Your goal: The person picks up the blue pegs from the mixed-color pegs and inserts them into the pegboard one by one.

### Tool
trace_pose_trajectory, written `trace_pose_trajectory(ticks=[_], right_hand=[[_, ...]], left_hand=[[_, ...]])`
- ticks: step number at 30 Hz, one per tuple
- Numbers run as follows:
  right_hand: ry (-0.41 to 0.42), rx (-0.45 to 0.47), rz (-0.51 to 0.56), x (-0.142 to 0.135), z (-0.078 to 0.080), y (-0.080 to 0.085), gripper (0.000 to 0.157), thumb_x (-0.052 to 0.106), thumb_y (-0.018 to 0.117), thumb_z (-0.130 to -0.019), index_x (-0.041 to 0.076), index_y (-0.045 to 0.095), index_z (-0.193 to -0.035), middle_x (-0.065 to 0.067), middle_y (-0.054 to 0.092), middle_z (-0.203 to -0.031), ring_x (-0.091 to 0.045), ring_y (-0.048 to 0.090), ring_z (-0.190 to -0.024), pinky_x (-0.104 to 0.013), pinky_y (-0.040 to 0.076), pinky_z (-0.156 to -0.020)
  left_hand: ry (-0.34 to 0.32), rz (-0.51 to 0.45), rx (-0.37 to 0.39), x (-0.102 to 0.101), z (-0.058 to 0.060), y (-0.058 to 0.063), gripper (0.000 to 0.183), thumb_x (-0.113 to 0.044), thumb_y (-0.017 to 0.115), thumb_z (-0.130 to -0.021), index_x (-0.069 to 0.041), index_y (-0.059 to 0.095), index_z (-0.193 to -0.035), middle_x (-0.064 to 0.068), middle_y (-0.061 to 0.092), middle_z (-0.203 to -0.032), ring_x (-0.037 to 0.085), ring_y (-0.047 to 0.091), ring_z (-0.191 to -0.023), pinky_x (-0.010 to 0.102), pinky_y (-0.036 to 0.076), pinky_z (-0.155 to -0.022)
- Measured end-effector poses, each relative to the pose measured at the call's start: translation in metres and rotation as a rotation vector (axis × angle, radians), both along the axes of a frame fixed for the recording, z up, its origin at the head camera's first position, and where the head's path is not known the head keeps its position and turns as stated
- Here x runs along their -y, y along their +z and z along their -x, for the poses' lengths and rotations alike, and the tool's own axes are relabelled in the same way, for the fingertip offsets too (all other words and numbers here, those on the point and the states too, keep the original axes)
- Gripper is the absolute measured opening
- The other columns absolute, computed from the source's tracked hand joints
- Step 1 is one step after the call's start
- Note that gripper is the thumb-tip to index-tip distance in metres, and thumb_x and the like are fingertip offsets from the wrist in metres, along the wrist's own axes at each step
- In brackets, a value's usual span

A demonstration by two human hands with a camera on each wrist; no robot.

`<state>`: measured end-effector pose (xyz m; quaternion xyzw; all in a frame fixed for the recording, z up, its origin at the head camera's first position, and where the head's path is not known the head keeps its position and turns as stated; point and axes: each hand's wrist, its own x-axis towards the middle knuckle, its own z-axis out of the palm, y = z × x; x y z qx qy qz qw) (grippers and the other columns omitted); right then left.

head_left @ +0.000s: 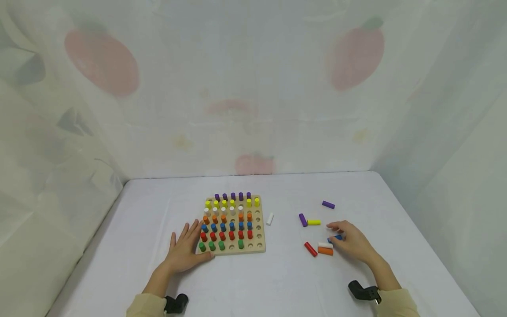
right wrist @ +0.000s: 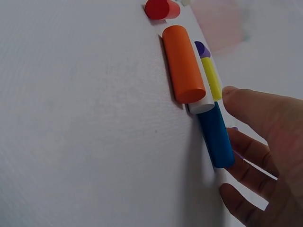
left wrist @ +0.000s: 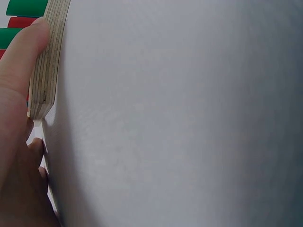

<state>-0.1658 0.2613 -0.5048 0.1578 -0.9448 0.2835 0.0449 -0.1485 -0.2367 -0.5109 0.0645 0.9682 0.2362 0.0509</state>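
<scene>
A wooden peg board [head_left: 263, 229] lies left of the table's middle, with rows of purple, yellow, white, orange, blue, red and green pegs and some bare holes. My left hand [head_left: 183, 253] rests at its lower left corner, fingers spread along the left side. In the left wrist view the thumb touches the board's layered edge [left wrist: 45, 71]. On the right, my right hand [head_left: 352, 242] is over a blue peg [right wrist: 217, 137], its fingers loosely bent around it. The thumb looks apart from the blue peg. Beside that peg lie a white peg [head_left: 325, 245] and an orange peg [right wrist: 183, 64].
Loose on the table are a red peg [head_left: 310, 249], a yellow peg [head_left: 314, 223], a purple peg [head_left: 303, 220], another purple peg [head_left: 328, 204] farther back, and a white peg [head_left: 270, 219] by the board. A pale curtain [head_left: 253, 88] hangs behind the table.
</scene>
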Motion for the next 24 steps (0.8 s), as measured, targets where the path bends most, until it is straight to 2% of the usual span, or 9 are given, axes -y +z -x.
trace_pose_trajectory(ticks=[4,13,24], right_hand=[[0.004,0.008,-0.019,-0.001,0.0008,-0.0026,0.033,0.011,0.073,-0.077,0.01,0.064,-0.109,0.003,0.06,-0.092,-0.011,0.055,-0.084,-0.029,0.05,-0.072],[0.001,-0.017,-0.044,-0.0022,0.0019,-0.0076,0.031,0.011,0.074,-0.076,0.011,0.065,-0.106,0.005,0.058,-0.087,-0.008,0.052,-0.079,-0.026,0.049,-0.069],[-0.053,0.052,-0.075,-0.0031,0.0007,-0.0048,0.022,0.014,0.073,-0.077,0.013,0.065,-0.097,0.005,0.054,-0.082,-0.008,0.047,-0.074,-0.024,0.045,-0.065]], left_hand=[[-0.001,0.005,0.0,-0.0004,0.0003,-0.0002,0.106,-0.067,0.067,-0.065,-0.016,0.023,-0.147,0.013,0.02,-0.153,0.041,0.008,-0.139,0.067,-0.008,-0.103],[0.0,0.007,0.003,0.0001,0.0013,-0.0019,0.107,-0.067,0.066,-0.065,-0.015,0.023,-0.147,0.013,0.02,-0.153,0.041,0.008,-0.139,0.067,-0.009,-0.103],[0.001,0.009,0.0,0.0003,0.0014,-0.0024,0.107,-0.068,0.066,-0.065,-0.015,0.024,-0.147,0.013,0.02,-0.152,0.041,0.008,-0.139,0.068,-0.008,-0.102]])
